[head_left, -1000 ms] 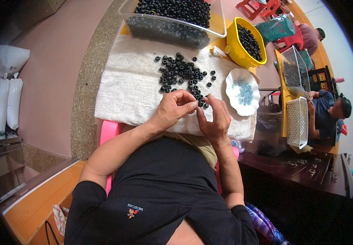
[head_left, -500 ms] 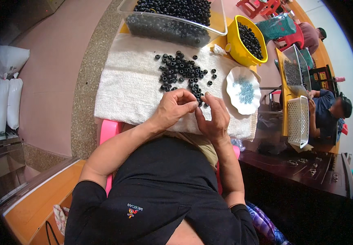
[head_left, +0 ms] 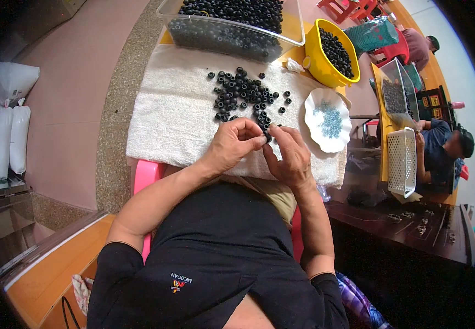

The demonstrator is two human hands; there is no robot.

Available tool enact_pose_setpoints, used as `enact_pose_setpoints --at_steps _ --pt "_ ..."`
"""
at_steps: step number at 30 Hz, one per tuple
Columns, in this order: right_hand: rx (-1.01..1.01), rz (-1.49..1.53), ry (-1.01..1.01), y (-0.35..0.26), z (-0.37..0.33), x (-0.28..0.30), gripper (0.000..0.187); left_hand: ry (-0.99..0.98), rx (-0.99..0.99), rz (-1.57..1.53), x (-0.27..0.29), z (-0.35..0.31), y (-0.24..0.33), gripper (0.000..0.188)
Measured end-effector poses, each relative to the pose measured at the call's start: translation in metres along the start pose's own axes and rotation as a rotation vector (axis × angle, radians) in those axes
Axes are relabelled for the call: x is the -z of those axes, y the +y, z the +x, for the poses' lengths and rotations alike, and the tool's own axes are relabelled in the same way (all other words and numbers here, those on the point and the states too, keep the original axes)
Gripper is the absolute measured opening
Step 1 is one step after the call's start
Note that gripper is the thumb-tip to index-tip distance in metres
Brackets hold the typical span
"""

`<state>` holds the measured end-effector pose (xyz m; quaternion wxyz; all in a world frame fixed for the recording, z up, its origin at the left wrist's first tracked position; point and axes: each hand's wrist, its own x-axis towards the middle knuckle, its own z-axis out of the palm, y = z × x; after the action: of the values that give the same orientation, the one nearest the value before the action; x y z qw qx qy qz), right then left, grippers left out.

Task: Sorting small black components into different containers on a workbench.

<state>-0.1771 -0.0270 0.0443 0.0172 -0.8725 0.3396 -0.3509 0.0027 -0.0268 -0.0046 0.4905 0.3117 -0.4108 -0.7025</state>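
A crumpled tissue (head_left: 293, 66) lies at the towel's (head_left: 163, 109) far edge, toward its right corner. A yellow board (head_left: 383, 167) off to the right carries a white basket (head_left: 401, 164) at its near end. Left, white sacks (head_left: 19, 137) stand together.

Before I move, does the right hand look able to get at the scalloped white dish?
Probably yes: the white dish sits just right of the right hand, and only towel shows between them, though that hand is now at the black beads.
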Motion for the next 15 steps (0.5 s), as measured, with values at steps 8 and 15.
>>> enact_pose_setpoints --at_steps 8,15 --pt "-0.003 -0.058 0.054 0.003 0.008 0.01 0.056 0.016 -0.014 0.021 0.0 -0.001 0.002 0.019" --pt "0.035 -0.104 0.108 0.005 0.013 0.019 0.056 0.031 0.025 0.045 0.0 -0.002 0.006 0.021"
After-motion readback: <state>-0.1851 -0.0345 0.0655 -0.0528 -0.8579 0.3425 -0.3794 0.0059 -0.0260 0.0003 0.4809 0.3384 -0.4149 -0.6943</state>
